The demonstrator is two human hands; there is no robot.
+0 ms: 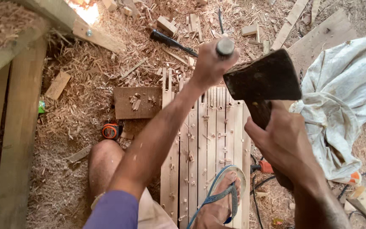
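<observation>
Head view | our left hand [210, 63] clamped round chisel handle [225, 46], upright over slatted boards [210, 135] | right hand [282, 142] gripping mallet [262, 76] by its haft, raised beside chisel | we judge mallet head-heavy, rigid; hold low on haft.

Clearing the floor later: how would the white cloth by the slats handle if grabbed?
The cloth lies crumpled in folds, so it is probably floppy and would sag. It looks thin, so likely light. Shavings lie all around, so some may cling.
</observation>
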